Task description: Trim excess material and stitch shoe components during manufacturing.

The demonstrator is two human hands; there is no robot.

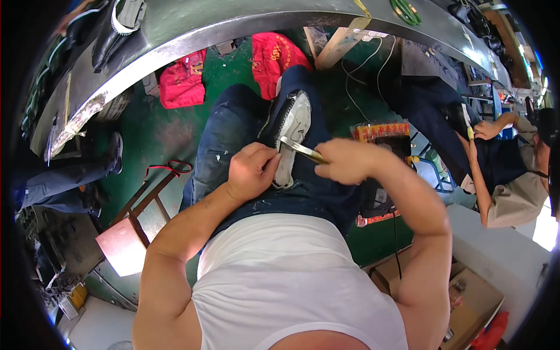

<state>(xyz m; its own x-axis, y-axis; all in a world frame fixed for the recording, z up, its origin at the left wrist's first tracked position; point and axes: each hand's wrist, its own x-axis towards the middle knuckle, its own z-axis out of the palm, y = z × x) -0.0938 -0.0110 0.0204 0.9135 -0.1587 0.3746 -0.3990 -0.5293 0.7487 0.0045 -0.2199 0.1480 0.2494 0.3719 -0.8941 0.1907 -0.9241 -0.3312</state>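
Observation:
A black shoe point(296, 119) lies on my lap along my thigh, its pale underside facing up and its dark edge marked with white along the toe. My left hand point(252, 170) is closed at the shoe's left edge, thumb and fingertips pinched there; anything small between them is hidden. Wrapped around the handle of metal pincers point(300, 149) is my right hand point(349, 161). The tool's head rests over the middle of the underside, close to my left fingertips. Most of the handle is covered by my right fingers.
A dark workbench point(245, 13) curves across ahead, with another shoe point(119, 26) at its left. Red cloth bags point(184, 80) lie on the green floor beyond my knees. A wooden stool point(137, 224) stands left; a cardboard box point(475, 303) sits behind right. A co-worker point(513, 175) sits at right.

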